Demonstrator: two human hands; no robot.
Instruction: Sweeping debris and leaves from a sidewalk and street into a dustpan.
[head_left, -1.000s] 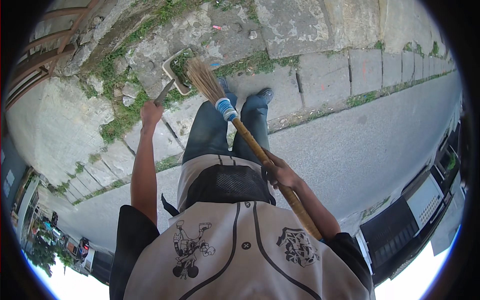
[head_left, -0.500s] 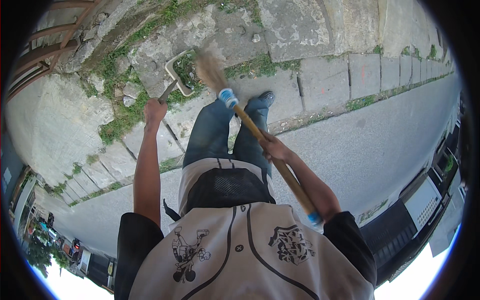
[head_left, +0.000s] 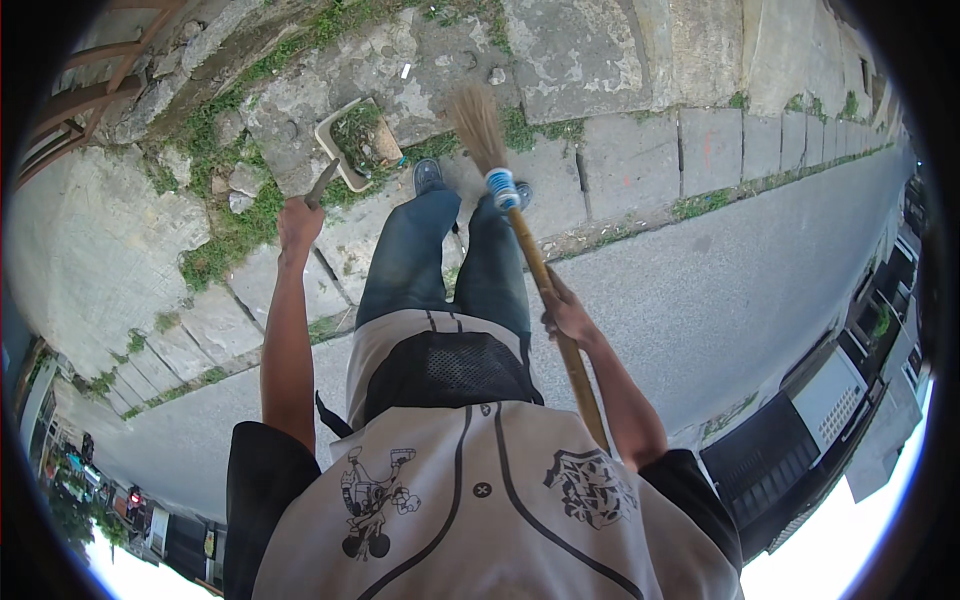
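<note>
My left hand [head_left: 299, 222] is closed round the handle of a pale dustpan [head_left: 324, 138], which rests low at the left of my feet. Green weeds and litter [head_left: 358, 132] lie in its pan. Wrapped round the wooden stick of a broom [head_left: 530, 245] is my right hand [head_left: 568, 312]. The broom's tan bristles [head_left: 478, 125] point away from me, beyond my right shoe, and blue and white binding holds them. Bristles and dustpan are apart.
I stand on concrete slabs [head_left: 630, 165] beside a grey road [head_left: 700, 250]. Grass [head_left: 215, 250] and broken stones [head_left: 245, 180] lie at the left. A rusty metal frame [head_left: 100, 95] stands at the far left. A small white scrap [head_left: 405, 71] lies past the dustpan.
The broom's bristles have swung right, away from the dustpan. The dustpan has shifted slightly left and its contents now show. My left shoe has come into view.
</note>
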